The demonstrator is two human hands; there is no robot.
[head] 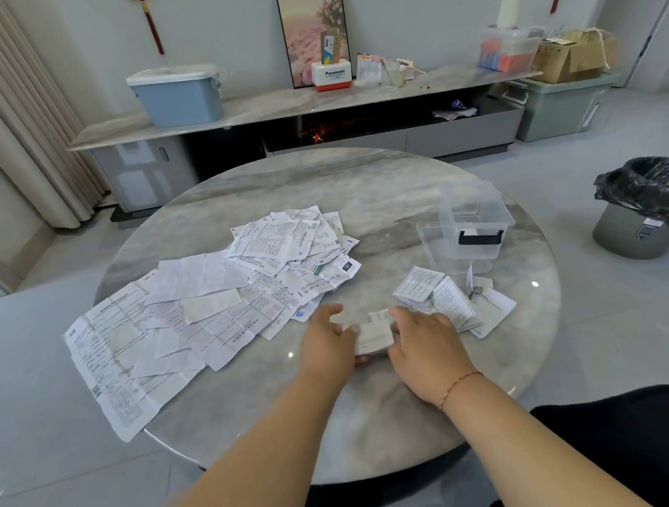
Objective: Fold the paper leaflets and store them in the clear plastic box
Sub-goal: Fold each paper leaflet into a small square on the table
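Both forearms extended from the near edge over the round marble table (373, 425). The right wrist carried a thin red string bracelet (458, 383). Between the hands, near the table's centre, lay a small folded leaflet (373, 334), blurred in the view. The left hand (324, 345) gripped its left edge, fingers curled around the paper and thumb raised above it. The right hand (423, 343) covered its right side, fingers bent down over the paper; whether they pinched or merely pressed could not be determined.

Just beside the right hand, to its right, sat a pile of folded leaflets (436, 298), several overlapping and one or two partly opened. Left of the hands, a large spread of unfolded leaflets (211, 298) lay flat and overlapping, reaching from the table's near-left rim, where one long sheet overhung the edge, to the centre.

Beyond the folded pile stood the clear plastic box (474, 222), upright and open, with a black latch on its near face. Its clear lid (431, 240) lay flat on the table, touching the box on the left. What was inside the box could not be made out through its walls.

On the floor to the far right stood a grey bin with a black liner (640, 210). Along the back wall ran a low marble-topped cabinet (298, 104) bearing a blue lidded storage tub (177, 95), a framed picture (311, 29) and a white-and-red Panasonic box (332, 75).
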